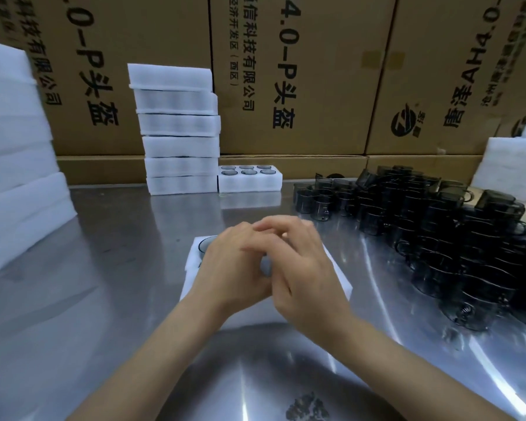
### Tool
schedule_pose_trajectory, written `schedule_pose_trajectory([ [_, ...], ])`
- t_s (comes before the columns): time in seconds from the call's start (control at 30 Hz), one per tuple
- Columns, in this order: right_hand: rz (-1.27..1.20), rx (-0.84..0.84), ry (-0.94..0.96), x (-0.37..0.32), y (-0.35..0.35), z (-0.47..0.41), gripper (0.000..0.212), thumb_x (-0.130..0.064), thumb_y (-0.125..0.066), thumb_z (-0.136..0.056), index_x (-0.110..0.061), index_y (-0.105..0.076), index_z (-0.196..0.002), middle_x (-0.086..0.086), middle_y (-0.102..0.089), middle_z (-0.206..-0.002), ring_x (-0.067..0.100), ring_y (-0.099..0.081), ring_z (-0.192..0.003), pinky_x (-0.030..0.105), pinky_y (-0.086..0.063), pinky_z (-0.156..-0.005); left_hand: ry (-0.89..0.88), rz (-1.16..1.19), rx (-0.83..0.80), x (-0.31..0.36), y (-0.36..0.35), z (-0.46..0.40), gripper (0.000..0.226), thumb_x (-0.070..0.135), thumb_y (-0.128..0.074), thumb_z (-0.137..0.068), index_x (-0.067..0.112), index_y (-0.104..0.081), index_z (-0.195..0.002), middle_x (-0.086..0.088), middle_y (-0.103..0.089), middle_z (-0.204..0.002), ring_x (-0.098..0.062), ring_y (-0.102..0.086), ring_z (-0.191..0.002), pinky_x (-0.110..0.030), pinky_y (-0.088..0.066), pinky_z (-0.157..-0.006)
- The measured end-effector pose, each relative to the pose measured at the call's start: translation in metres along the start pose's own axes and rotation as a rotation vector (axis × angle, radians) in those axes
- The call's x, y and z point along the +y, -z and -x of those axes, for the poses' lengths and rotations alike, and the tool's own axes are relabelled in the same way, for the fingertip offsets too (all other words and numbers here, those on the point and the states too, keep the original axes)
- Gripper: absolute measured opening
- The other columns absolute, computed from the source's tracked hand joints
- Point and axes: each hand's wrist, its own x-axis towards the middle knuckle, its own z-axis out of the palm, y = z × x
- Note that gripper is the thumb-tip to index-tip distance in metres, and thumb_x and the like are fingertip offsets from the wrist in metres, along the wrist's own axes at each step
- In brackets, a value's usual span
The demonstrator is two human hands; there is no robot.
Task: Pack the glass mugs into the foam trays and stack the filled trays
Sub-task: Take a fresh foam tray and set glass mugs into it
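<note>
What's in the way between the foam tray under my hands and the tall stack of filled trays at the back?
Nothing visible. Bare steel table lies between the white foam tray under both hands and the tall stack of filled foam trays. The dark glass mugs sit off right.

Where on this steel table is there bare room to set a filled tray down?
Bare steel lies left of the near tray, between it and the foam pile, and ahead of it toward the stack. The right is crowded with mugs.

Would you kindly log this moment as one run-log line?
left hand and right hand: over near foam tray | mug: seated | filled stack: behind | loose mugs: right
</note>
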Motion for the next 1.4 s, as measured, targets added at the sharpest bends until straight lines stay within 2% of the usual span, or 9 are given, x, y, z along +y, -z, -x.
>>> schedule_pose_trajectory([
  [0.17,-0.164,-0.002,-0.240,0.011,0.006,-0.001,0.050,-0.021,-0.064,-0.081,-0.020,-0.050,-0.129,-0.005,-0.042,-0.127,0.012,-0.043,-0.120,0.022,-0.037,-0.099,0.060,0.205,0.148,-0.005,0.001,0.002,0.065,0.051,-0.076,-0.067,0.025,-0.051,-0.122,0.017,-0.059,-0.098,-0.006,-0.058,-0.086,-0.022,-0.047,-0.065],
  [0.33,-0.310,-0.149,-0.454,0.006,-0.006,-0.003,0.070,-0.052,-0.069,-0.070,-0.033,-0.042,-0.131,-0.018,-0.047,-0.122,-0.003,-0.049,-0.113,0.017,-0.045,-0.087,0.138,0.329,0.234,-0.014,0.004,0.021,0.082,0.062,-0.071,-0.058,0.043,-0.034,-0.128,0.021,-0.057,-0.107,0.005,-0.055,-0.093,-0.013,-0.045,-0.076],
  [0.43,-0.398,-0.167,-0.469,0.002,-0.014,-0.005,0.061,-0.048,-0.071,-0.070,-0.038,-0.046,-0.125,-0.022,-0.059,-0.110,-0.001,-0.057,-0.104,0.019,-0.050,-0.074,0.132,0.369,0.221,-0.027,0.010,0.035,0.089,0.059,-0.073,-0.059,0.046,-0.028,-0.134,0.025,-0.053,-0.112,0.006,-0.054,-0.098,-0.005,-0.041,-0.078],
  [0.6,-0.415,-0.090,-0.495,0.011,-0.012,-0.012,0.060,-0.028,-0.077,-0.077,-0.028,-0.043,-0.126,-0.018,-0.059,-0.114,-0.006,-0.054,-0.107,0.021,-0.046,-0.089,0.087,0.208,0.134,-0.065,0.023,0.059,0.104,0.075,-0.066,-0.059,0.041,-0.018,-0.144,0.033,-0.043,-0.127,0.008,-0.047,-0.113,-0.005,-0.031,-0.094],
  [0.77,-0.350,-0.129,-0.586,0.007,-0.020,-0.009,0.057,-0.046,-0.078,-0.066,-0.039,-0.045,-0.112,-0.019,-0.062,-0.100,-0.003,-0.059,-0.091,0.026,-0.048,-0.081,0.218,0.290,-0.019,-0.078,0.009,0.069,0.100,0.076,-0.063,-0.056,0.049,-0.015,-0.139,0.034,-0.037,-0.132,0.008,-0.039,-0.120,-0.015,-0.031,-0.101],
  [0.87,-0.213,-0.202,-0.546,0.000,-0.024,-0.011,0.060,-0.065,-0.066,-0.060,-0.047,-0.044,-0.113,-0.021,-0.057,-0.096,-0.006,-0.054,-0.090,0.021,-0.047,-0.077,0.141,0.285,-0.003,-0.076,0.008,0.068,0.099,0.073,-0.065,-0.061,0.042,-0.018,-0.143,0.037,-0.035,-0.133,0.008,-0.039,-0.122,-0.005,-0.025,-0.100],
  [1.07,0.139,-0.287,-0.448,-0.018,-0.042,-0.019,0.055,-0.078,-0.054,-0.065,-0.038,-0.047,-0.101,-0.014,-0.046,-0.094,0.003,-0.054,-0.088,0.024,-0.040,-0.066,0.074,0.353,0.074,-0.064,0.010,0.064,0.070,0.060,-0.072,-0.066,0.042,-0.045,-0.127,0.027,-0.053,-0.123,-0.002,-0.052,-0.115,-0.018,-0.039,-0.095],
  [1.2,0.271,-0.332,-0.425,-0.021,-0.051,-0.022,0.070,-0.086,-0.044,-0.064,-0.033,-0.049,-0.110,-0.012,-0.045,-0.098,0.012,-0.053,-0.097,0.027,-0.039,-0.066,0.178,0.445,0.103,-0.063,0.012,0.064,0.050,0.050,-0.071,-0.064,0.055,-0.050,-0.109,0.027,-0.061,-0.106,-0.004,-0.058,-0.100,-0.012,-0.041,-0.084],
  [1.4,0.070,-0.367,-0.473,-0.016,-0.050,-0.016,0.073,-0.080,-0.050,-0.066,-0.040,-0.041,-0.126,-0.016,-0.051,-0.111,0.006,-0.051,-0.109,0.026,-0.042,-0.080,0.289,0.620,0.047,-0.072,0.017,0.062,0.046,0.045,-0.063,-0.063,0.025,-0.064,-0.105,0.012,-0.067,-0.105,-0.004,-0.059,-0.104,-0.017,-0.041,-0.089],
])
